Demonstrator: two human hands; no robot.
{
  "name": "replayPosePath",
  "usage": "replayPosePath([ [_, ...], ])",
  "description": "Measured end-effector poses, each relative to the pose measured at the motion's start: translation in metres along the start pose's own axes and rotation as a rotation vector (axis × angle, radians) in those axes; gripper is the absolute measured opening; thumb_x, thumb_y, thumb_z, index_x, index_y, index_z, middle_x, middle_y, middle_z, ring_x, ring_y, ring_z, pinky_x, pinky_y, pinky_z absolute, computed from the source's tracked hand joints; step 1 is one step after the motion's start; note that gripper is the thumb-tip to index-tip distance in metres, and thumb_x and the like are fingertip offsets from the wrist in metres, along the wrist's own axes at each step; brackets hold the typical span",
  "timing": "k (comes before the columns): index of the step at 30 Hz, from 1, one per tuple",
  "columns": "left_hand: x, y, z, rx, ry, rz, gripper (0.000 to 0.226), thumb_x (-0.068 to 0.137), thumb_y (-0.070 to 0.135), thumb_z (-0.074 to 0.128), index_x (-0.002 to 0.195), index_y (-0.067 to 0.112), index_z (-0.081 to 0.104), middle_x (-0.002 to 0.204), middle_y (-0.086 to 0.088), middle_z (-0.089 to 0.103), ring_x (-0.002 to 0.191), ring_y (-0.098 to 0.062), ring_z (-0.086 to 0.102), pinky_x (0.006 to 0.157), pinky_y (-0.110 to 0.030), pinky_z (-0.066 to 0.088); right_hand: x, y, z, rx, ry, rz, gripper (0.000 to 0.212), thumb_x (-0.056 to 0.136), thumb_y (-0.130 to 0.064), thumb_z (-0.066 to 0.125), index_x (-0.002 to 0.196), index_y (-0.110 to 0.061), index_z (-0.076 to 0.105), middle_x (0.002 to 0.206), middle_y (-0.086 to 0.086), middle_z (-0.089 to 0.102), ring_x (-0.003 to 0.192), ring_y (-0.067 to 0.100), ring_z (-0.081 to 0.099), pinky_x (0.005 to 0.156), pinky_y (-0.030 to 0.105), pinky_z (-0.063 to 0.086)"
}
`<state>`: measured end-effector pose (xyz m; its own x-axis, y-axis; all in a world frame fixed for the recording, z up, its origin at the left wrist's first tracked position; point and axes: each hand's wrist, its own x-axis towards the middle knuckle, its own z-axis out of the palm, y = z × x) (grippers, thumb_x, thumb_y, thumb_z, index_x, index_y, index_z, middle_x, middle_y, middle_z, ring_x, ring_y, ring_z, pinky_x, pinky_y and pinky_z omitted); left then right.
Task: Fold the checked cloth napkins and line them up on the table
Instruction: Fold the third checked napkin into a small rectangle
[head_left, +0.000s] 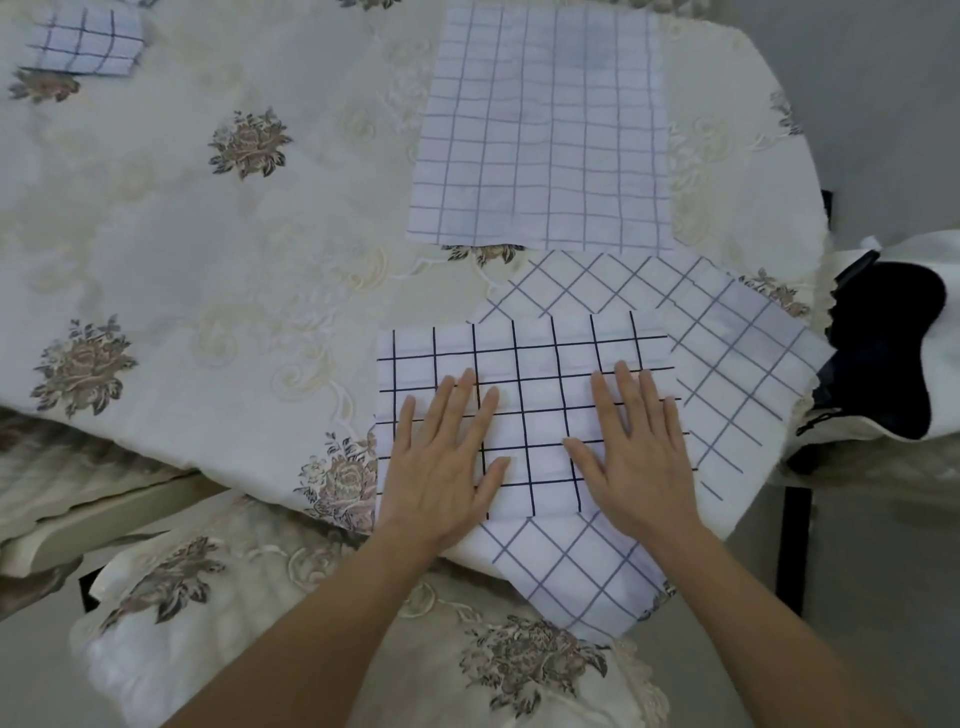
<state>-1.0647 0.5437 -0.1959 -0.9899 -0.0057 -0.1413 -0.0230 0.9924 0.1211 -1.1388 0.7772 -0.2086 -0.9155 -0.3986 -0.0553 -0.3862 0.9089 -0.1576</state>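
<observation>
A white napkin with a dark check (524, 364) lies folded flat near the table's front edge. My left hand (441, 462) and my right hand (636, 457) both rest flat on it, fingers spread, holding nothing. Under it a larger checked napkin (727, 364) lies unfolded at an angle, one corner hanging over the front edge. A third checked napkin (545, 130) lies spread out flat farther back. A small folded checked napkin (85, 41) sits at the far left corner.
A cream tablecloth with embroidered flowers (208, 234) covers the table. A chair with a matching cover (311, 623) stands in front of me, below the table edge. A dark object on white fabric (883, 343) sits off the right edge.
</observation>
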Motion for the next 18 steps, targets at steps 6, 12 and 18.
replayPosePath([
  [6,-0.003,0.005,0.01,-0.022,-0.034,0.047,0.068,0.102,0.059,0.021,0.16,0.03,0.002,0.168,0.0,-0.006,0.154,-0.018,-0.005,0.122,-0.054,0.015,-0.003,0.007,0.006,-0.021,-0.004,-0.001,0.076,0.099,-0.064,0.029,0.16,-0.022,0.013,0.168,0.006,0.005,0.155,0.027,0.002,0.123,0.052,0.016],
  [12,-0.002,0.007,0.009,-0.003,-0.033,0.046,0.07,0.101,0.06,0.023,0.16,0.029,0.001,0.168,-0.001,-0.007,0.154,-0.019,-0.006,0.121,-0.056,0.013,-0.006,0.008,0.002,-0.032,-0.005,0.024,0.08,0.098,-0.068,0.024,0.16,-0.02,0.012,0.168,0.008,0.002,0.155,0.029,0.002,0.122,0.054,0.017],
  [18,0.001,0.029,0.01,-0.001,-0.035,0.151,0.072,0.101,0.06,0.027,0.16,0.026,0.005,0.168,-0.001,-0.005,0.155,-0.02,-0.003,0.121,-0.058,0.015,-0.012,-0.009,0.008,-0.024,-0.011,-0.021,0.081,0.097,-0.07,0.028,0.16,-0.022,0.013,0.168,0.007,0.003,0.155,0.029,0.0,0.123,0.054,0.013],
])
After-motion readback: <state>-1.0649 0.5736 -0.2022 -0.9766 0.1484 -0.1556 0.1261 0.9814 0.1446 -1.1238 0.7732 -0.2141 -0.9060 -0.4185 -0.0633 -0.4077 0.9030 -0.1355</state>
